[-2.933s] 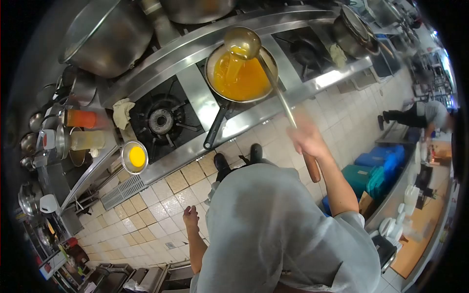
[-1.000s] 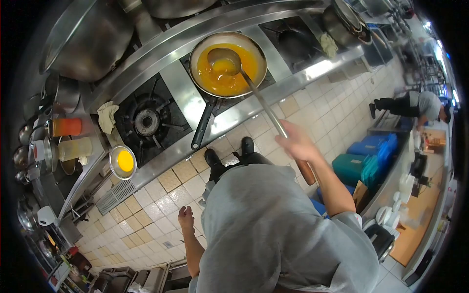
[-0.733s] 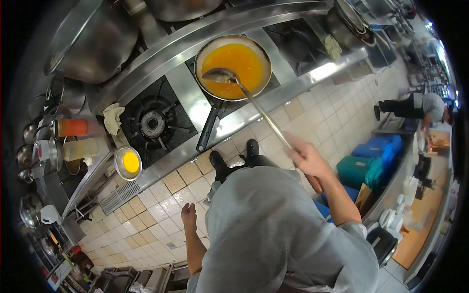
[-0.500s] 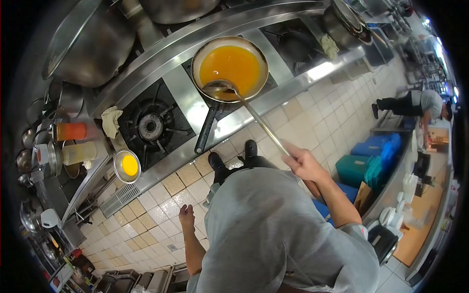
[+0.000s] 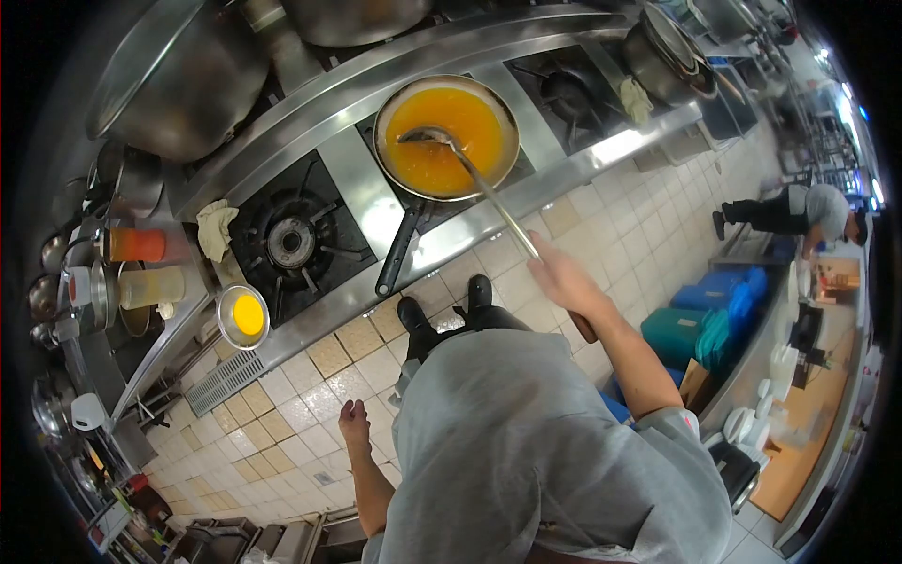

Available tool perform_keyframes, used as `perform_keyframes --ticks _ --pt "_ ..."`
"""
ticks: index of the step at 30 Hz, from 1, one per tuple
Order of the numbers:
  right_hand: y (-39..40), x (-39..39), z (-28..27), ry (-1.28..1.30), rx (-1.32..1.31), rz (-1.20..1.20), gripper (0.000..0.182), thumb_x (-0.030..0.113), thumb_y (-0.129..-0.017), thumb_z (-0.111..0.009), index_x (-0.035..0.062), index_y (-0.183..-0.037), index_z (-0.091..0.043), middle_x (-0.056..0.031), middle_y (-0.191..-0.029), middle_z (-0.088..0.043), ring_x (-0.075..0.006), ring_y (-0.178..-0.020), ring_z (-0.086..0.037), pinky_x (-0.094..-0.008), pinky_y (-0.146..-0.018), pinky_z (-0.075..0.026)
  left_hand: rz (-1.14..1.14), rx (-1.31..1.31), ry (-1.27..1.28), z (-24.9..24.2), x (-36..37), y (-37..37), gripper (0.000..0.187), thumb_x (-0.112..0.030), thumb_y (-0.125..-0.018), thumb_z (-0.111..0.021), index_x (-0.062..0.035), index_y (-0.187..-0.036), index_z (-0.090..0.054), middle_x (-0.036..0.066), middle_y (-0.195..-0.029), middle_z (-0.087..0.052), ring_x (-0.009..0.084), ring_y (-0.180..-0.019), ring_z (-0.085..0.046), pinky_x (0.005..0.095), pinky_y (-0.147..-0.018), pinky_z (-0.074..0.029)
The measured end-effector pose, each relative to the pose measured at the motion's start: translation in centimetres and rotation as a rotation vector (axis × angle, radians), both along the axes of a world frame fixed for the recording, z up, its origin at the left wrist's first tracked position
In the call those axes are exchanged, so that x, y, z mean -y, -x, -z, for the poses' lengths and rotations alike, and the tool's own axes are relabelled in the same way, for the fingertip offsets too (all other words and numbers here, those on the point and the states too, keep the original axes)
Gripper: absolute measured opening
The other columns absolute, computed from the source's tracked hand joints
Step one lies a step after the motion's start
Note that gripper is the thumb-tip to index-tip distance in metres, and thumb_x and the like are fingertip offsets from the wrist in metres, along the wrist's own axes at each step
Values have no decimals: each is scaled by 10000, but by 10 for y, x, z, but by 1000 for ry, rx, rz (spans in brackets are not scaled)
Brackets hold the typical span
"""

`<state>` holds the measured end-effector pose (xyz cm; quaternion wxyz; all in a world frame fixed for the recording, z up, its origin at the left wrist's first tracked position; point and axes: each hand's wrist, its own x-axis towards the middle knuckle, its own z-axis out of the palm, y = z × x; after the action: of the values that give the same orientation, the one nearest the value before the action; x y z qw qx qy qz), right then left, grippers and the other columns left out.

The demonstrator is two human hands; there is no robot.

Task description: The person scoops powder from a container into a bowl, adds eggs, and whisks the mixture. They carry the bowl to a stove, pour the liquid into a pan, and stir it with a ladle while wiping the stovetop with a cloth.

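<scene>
My right hand [image 5: 566, 277] is closed around the long handle of a metal ladle [image 5: 493, 195]. The ladle's bowl lies in an orange-yellow liquid [image 5: 446, 108], partly dipped in it. That liquid fills the bottom of a frying pan [image 5: 510, 155], which sits on the stove with its black handle [image 5: 398, 254] pointing toward me. Low beside my body hangs my left hand [image 5: 355, 425], fingers loosely bent and a little apart, holding nothing and touching nothing visible.
Left of the pan is a bare burner [image 5: 291, 242], with a metal bowl of yellow contents [image 5: 233, 336] near its front corner. A cloth [image 5: 217, 230] lies there too. Large pots [image 5: 188, 85] stand behind. At the right, a person [image 5: 813, 211] works at a counter beyond bins [image 5: 672, 331].
My right hand and the ladle have shifted up and left, the ladle's bowl moving from the pan's near rim toward its middle. My left hand has barely moved.
</scene>
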<state>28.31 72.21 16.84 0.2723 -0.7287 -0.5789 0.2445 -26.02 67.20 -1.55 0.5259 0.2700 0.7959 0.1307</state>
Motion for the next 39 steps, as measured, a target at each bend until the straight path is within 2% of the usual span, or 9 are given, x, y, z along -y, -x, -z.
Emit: perform_keyframes --ticks 4,12,18,24,26,27,33,35,39 --pt "-10 -15 -2 122 31 50 500 134 -951 -598 -41 -1402 -470 -300 -874 -646 -444 -820 -663 -476 -732 -517 -46 42 -6 1 17 3 613 -339 -934 -696 17 -1393 -499 20 -917 -621 112 -787 -576 273 -604 -463" --pt "-21 -39 6 -58 207 29 502 104 -926 -601 -44 -1389 -475 -301 -1010 -659 -457 -930 -649 -480 -807 -529 -100 45 23 7 41 3 614 -314 -923 -715 36 -1380 -501 18 -870 -613 99 -731 -565 250 -564 -457" --pt "-17 -36 5 0 243 -5 538 96 -902 -615 14 -1415 -475 -298 -1075 -648 -462 -958 -639 -482 -819 -530 -79 59 17 10 33 0 611 -307 -919 -717 36 -1378 -504 11 -830 -605 90 -700 -543 244 -556 -442" --pt "0 -12 -20 11 223 1 546 86 -896 -614 14 -1418 -470 -283 -1018 -649 -461 -910 -634 -494 -792 -527 -44 94 -9 12 12 -4 586 -291 -934 -698 54 -1370 -513 -1 -800 -592 83 -663 -511 247 -538 -411" --pt "1 2 -24 76 244 -17 545 82 -896 -613 14 -1418 -471 -274 -995 -648 -457 -889 -634 -494 -782 -527 52 99 10 33 6 3 605 -328 -928 -695 30 -1382 -516 107 -1012 -652 154 -836 -616 290 -615 -500" --pt "0 10 -27 141 267 -31 544 78 -896 -611 14 -1418 -471 -266 -972 -646 -453 -869 -633 -494 -771 -526 56 106 12 42 4 5 605 -328 -928 -695 30 -1382 -516 107 -1012 -652 154 -836 -616 290 -615 -500" --pt "5 39 -52 143 263 -5 544 67 -886 -623 22 -1412 -490 -234 -926 -641 -419 -815 -636 -478 -721 -518 138 85 -23 50 -14 8 595 -339 -926 -698 15 -1375 -530 92 -1003 -653 150 -814 -612 282 -609 -496" --pt "7 42 -63 167 278 -1 543 69 -885 -627 27 -1410 -495 -221 -914 -635 -408 -797 -634 -472 -710 -516 134 82 -75 54 -21 6 598 -322 -928 -705 55 -1360 -533 31 -865 -643 113 -731 -551 284 -630 -450" --pt "10 48 -97 220 354 -8 544 76 -885 -638 48 -1412 -503 -188 -887 -620 -381 -757 -629 -459 -686 -512 156 91 -8 42 -37 -1 601 -319 -928 -705 50 -1368 -526 29 -867 -637 106 -711 -542 274 -613 -439"
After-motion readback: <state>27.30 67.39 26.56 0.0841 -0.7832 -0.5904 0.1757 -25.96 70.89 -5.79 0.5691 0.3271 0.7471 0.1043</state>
